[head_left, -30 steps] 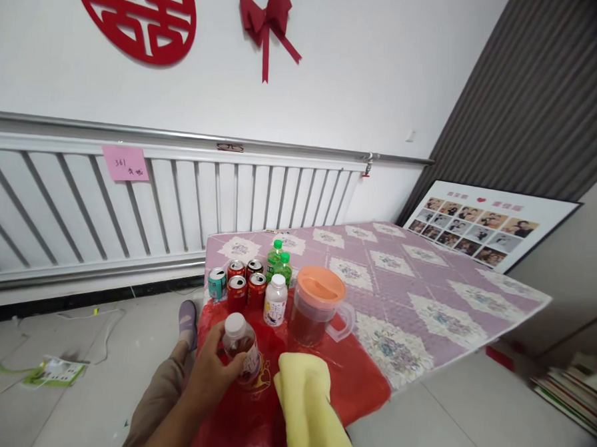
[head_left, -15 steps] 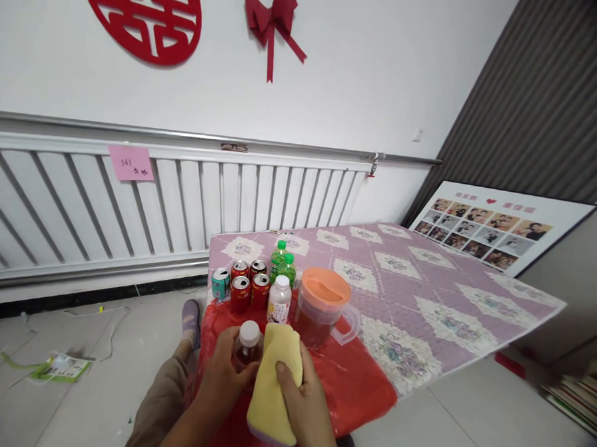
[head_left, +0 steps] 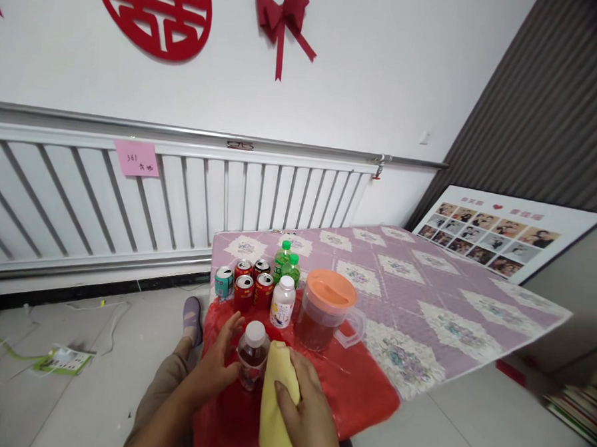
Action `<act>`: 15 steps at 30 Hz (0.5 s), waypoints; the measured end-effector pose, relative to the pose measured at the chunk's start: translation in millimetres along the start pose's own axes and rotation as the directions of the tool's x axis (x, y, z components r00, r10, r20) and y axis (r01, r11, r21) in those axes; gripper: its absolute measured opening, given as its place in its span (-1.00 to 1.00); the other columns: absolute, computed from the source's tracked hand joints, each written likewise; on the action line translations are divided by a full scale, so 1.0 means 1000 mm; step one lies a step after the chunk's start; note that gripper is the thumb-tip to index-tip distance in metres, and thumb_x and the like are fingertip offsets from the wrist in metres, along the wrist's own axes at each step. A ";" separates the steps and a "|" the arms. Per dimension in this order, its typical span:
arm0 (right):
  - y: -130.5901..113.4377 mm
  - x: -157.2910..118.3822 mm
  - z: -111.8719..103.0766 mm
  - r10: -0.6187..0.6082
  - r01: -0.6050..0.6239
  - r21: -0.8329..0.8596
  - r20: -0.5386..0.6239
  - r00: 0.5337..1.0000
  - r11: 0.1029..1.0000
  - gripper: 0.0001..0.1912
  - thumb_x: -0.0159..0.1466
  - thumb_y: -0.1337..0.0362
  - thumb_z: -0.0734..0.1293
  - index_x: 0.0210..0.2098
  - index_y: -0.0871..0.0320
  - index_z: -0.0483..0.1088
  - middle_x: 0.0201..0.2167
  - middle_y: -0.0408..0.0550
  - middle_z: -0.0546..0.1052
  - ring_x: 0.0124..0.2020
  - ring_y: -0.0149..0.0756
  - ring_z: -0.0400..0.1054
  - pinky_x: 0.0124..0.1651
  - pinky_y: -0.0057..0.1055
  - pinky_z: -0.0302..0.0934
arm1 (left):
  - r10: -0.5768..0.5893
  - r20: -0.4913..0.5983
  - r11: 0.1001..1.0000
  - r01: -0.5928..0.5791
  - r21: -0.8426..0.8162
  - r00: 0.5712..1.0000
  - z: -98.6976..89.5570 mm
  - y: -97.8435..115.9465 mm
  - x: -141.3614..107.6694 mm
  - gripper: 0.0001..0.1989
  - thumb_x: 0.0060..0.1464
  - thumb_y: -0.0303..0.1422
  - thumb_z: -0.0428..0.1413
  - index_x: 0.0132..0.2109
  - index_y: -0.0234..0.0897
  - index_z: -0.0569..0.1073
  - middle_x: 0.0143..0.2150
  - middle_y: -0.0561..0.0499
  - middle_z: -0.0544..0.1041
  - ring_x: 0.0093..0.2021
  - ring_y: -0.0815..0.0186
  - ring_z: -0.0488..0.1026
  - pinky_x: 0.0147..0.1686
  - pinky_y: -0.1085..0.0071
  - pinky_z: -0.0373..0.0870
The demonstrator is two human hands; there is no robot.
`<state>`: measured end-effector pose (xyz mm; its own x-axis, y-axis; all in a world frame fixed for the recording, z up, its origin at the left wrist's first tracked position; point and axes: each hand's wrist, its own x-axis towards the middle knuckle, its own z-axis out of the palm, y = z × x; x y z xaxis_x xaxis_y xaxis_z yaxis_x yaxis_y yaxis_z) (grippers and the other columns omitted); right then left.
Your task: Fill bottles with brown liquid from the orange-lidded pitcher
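A bottle of dark drink with a white cap [head_left: 253, 358] stands upright on a red plastic sheet [head_left: 356, 400]. My left hand [head_left: 216, 362] is beside it on the left, fingers spread; whether the thumb touches the bottle I cannot tell. In my right hand [head_left: 312, 404] is a folded yellow cloth [head_left: 276, 399], gripped just right of the bottle. Behind them stand a white-capped bottle with a printed label [head_left: 281, 303] and a clear pitcher [head_left: 318, 324] with an orange lid and brown liquid inside.
Several red cans [head_left: 243, 293], a teal can [head_left: 223, 282] and two green-capped bottles [head_left: 291, 268] stand at the back left. The table has a purple patterned cover [head_left: 391, 265]. A white radiator [head_left: 200, 198] runs along the wall.
My left hand has loosened from the dark drink bottle, its fingers opening out to the left. The yellow cloth has turned more edge-on in my right hand. The view has shifted slightly.
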<state>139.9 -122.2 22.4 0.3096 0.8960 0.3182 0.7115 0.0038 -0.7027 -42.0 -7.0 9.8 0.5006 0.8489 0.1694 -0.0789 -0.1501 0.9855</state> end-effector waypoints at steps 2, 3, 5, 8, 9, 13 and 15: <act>-0.008 0.001 0.001 -0.052 0.052 -0.052 -0.004 0.999 0.997 -0.48 0.25 0.28 0.21 0.21 0.15 0.26 0.20 0.13 0.35 0.22 -0.07 0.22 0.22 -0.08 0.16 | -0.022 0.087 1.000 0.021 0.017 0.996 -0.003 0.001 0.004 -0.10 -0.14 -0.57 0.10 0.36 -0.15 -0.03 0.38 -0.13 0.13 0.37 0.09 0.06 0.30 0.07 0.09; -0.012 0.002 0.002 -0.078 0.077 -0.083 0.001 0.997 0.994 -0.47 0.25 0.30 0.21 0.22 0.15 0.25 0.22 0.13 0.33 0.23 -0.06 0.21 0.22 -0.08 0.17 | -0.033 0.127 0.999 0.029 0.034 0.991 -0.003 0.003 0.006 -0.11 -0.14 -0.57 0.11 0.35 -0.16 0.00 0.36 -0.13 0.17 0.35 0.08 0.11 0.29 0.07 0.10; -0.017 0.001 0.005 -0.114 0.115 -0.145 0.014 0.993 0.983 -0.46 0.23 0.34 0.21 0.22 0.12 0.26 0.23 0.14 0.32 0.23 -0.03 0.21 0.20 -0.06 0.19 | -0.045 0.180 0.998 0.035 0.058 0.983 -0.001 0.008 0.008 -0.18 -0.12 -0.56 0.13 0.32 -0.17 0.10 0.30 -0.12 0.30 0.29 0.07 0.23 0.27 0.07 0.15; -0.019 -0.004 0.009 -0.144 0.148 -0.220 0.035 0.989 0.964 -0.44 0.21 0.38 0.21 0.21 0.07 0.27 0.22 0.14 0.31 0.21 0.01 0.23 0.17 -0.04 0.23 | -0.035 0.162 0.999 0.030 0.034 0.986 0.005 0.015 0.006 -0.26 -0.10 -0.51 0.20 0.26 -0.18 0.20 0.22 -0.11 0.40 0.19 0.07 0.35 0.21 0.13 0.27; -0.018 -0.006 0.009 -0.155 0.160 -0.238 0.040 0.987 0.958 -0.44 0.20 0.38 0.22 0.21 0.05 0.28 0.23 0.14 0.31 0.21 0.01 0.23 0.16 -0.04 0.24 | -0.033 0.131 0.999 0.030 0.024 0.991 0.008 0.015 0.005 -0.26 -0.10 -0.49 0.22 0.25 -0.18 0.20 0.21 -0.12 0.40 0.17 0.07 0.37 0.19 0.13 0.30; -0.017 -0.013 0.008 -0.198 0.203 -0.279 0.046 0.979 0.939 -0.44 0.19 0.38 0.25 0.19 0.02 0.30 0.22 0.15 0.31 0.19 0.03 0.25 0.13 -0.04 0.28 | -0.020 -0.031 0.998 0.022 0.059 0.999 0.019 0.005 -0.001 -0.25 -0.09 -0.39 0.27 0.24 -0.20 0.17 0.25 -0.20 0.33 0.17 0.03 0.36 0.17 0.10 0.31; -0.020 -0.014 0.007 -0.211 0.213 -0.296 0.040 0.977 0.931 -0.44 0.19 0.38 0.26 0.19 0.02 0.29 0.21 0.17 0.31 0.18 0.05 0.26 0.11 -0.04 0.29 | 0.015 -0.117 0.993 -0.002 0.118 0.993 0.025 -0.006 -0.003 -0.20 -0.13 -0.37 0.31 0.24 -0.21 0.17 0.26 -0.21 0.30 0.20 0.00 0.32 0.18 0.08 0.28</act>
<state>117.1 -131.2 27.2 0.1269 0.8921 0.4337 0.9152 0.0633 -0.3981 -21.3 -20.8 3.2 0.3947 0.9001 0.1844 0.0226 -0.2101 0.9774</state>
